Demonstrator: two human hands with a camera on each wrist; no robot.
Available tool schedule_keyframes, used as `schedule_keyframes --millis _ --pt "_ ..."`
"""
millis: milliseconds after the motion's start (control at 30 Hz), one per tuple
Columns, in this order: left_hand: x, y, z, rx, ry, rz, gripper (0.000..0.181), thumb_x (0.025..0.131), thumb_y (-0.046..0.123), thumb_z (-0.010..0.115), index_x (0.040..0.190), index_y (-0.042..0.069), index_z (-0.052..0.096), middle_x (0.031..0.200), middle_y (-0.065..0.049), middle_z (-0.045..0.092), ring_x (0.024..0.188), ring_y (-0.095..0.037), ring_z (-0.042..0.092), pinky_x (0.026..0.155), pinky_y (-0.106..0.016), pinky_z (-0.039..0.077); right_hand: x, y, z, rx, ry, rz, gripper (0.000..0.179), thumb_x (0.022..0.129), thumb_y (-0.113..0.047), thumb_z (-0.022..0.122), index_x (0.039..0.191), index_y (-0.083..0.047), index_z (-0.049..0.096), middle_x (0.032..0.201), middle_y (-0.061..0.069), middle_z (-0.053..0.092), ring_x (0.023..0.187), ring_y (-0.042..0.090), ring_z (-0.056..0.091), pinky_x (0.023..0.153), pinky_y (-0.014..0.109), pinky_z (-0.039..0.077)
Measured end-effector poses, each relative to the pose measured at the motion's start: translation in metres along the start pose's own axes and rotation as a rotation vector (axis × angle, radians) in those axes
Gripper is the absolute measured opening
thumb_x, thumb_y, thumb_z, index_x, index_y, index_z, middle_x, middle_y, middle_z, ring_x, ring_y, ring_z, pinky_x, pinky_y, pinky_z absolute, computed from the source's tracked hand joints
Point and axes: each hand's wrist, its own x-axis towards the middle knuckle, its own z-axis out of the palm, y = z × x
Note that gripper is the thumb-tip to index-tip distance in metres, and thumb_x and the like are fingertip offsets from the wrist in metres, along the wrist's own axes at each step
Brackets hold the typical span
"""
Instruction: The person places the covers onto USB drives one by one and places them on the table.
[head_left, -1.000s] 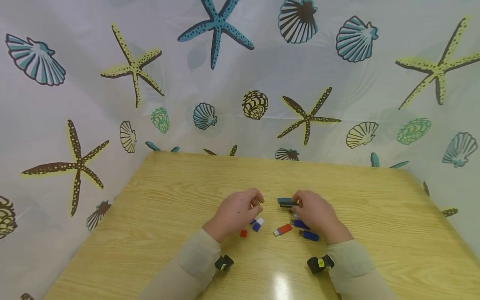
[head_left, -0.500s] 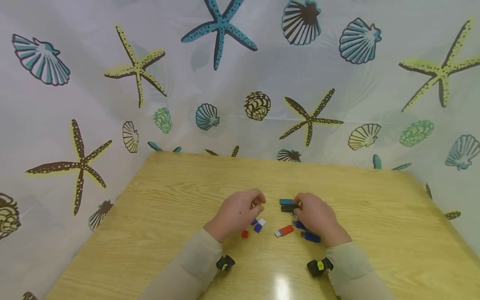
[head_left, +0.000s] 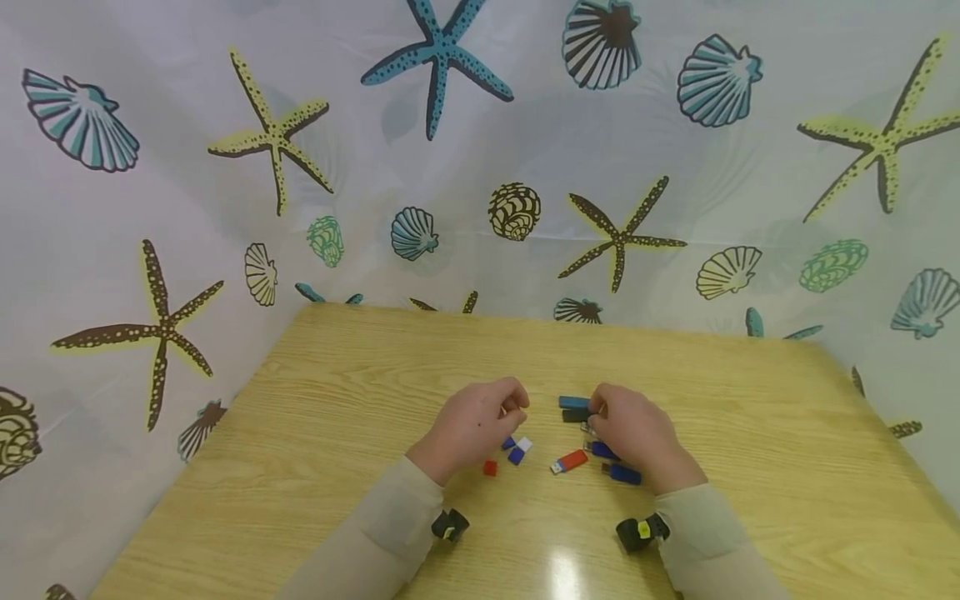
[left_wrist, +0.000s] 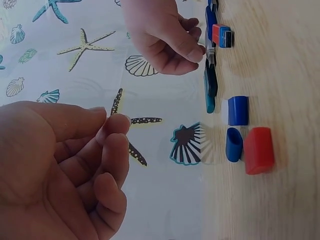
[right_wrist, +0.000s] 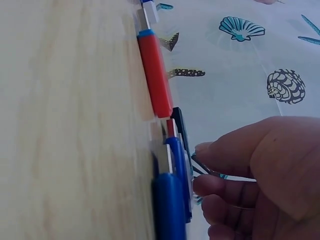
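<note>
My right hand (head_left: 633, 425) hovers at the right end of a black USB stick (head_left: 576, 414), thumb and index slightly apart. Nothing shows between those fingertips in the right wrist view; whether they touch the stick is unclear. Right beside it lies a teal USB stick (head_left: 573, 402). Partly under this hand are a silver connector (head_left: 587, 427) and a blue USB stick (head_left: 601, 450). My left hand (head_left: 476, 423) is raised above several small caps, its fingers loosely curled, thumb and index tips meeting, holding nothing. Near it are a red cap (left_wrist: 259, 150) and a blue cap (left_wrist: 238, 111).
A red USB stick (head_left: 570, 462) and another blue USB stick (head_left: 622, 473) lie nearer the front of the wooden table (head_left: 360, 375). A white cap (head_left: 524, 444) is among the caps. A curtain (head_left: 337, 167) with shells and starfish hangs behind.
The black USB stick, tilted against the teal one a second ago, now lies flat in front of it. The right fingers have drawn slightly back to its right end. My left hand has stayed put.
</note>
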Motion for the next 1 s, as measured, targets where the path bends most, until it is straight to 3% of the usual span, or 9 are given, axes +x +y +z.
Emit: schedule_keyframes --millis 367,767,1000 --pt "0.005 0.002 0.003 0.088 -0.085 -0.096 0.011 0.1 0.024 0.066 0.109 0.018 0.067 0.087 0.011 0.06 0.07 -0.009 0.056 0.064 -0.026 0.048 -0.002 0.005 -0.008 0.009 0.006 -0.023 0.014 0.098 -0.024 0.064 0.105 -0.013 0.066 0.095 0.003 0.066 0.077 0.02 0.058 0.07 0.044 0.051" --pt "0.005 0.0 0.033 0.254 -0.192 -0.114 0.02 0.099 0.031 0.066 0.11 0.016 0.072 0.093 0.005 0.059 0.072 -0.008 0.054 0.071 -0.031 0.049 -0.003 0.001 -0.013 0.027 0.023 -0.045 0.01 0.097 -0.022 0.065 0.103 -0.015 0.066 0.091 0.0 0.063 0.074 0.019 0.055 0.067 0.04 0.049" --pt "0.001 0.0 0.042 0.267 -0.188 -0.084 0.013 0.098 0.027 0.067 0.106 0.018 0.071 0.093 0.004 0.055 0.073 -0.011 0.052 0.069 -0.032 0.047 -0.005 -0.002 -0.014 0.035 0.023 -0.042 0.008 0.096 -0.021 0.065 0.101 -0.014 0.065 0.085 0.0 0.059 0.069 0.019 0.052 0.061 0.036 0.044"
